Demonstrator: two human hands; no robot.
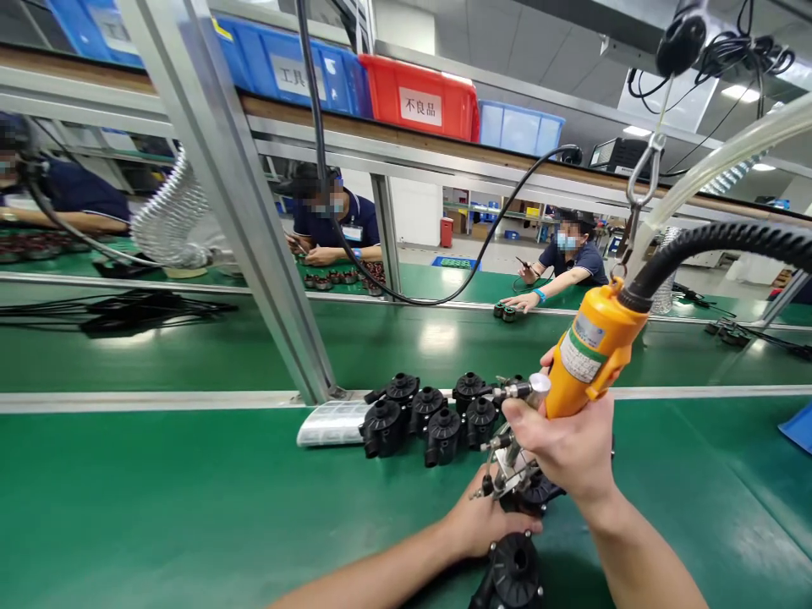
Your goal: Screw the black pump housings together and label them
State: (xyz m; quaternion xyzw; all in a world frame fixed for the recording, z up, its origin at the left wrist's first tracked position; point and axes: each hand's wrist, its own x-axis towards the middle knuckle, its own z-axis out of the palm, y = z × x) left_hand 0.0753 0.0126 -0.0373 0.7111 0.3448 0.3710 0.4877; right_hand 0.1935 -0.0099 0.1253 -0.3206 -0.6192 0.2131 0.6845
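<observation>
An orange power screwdriver point(593, 338) hangs from a metal hook, tilted, with a black corrugated hose at its top. My right hand point(574, 444) is closed around its lower body. Below, metal fittings and thin tubes surround the tool's lower end, which reaches down to a black pump housing point(536, 491). My left hand point(485, 520) is closed around the side of that housing, its fingers partly hidden by the fittings. Nearest me on the green bench stands another black pump housing point(513, 571), its round port facing up. The tool's tip is hidden.
Several black pumps point(442, 427) stand together behind my hands, beside a white wrapped packet point(333, 423). A metal post point(228, 194) rises at the left. A black cable point(437, 300) loops ahead. Blue bins point(298, 72) and a red bin point(419, 101) line the overhead shelf. Co-workers sit opposite.
</observation>
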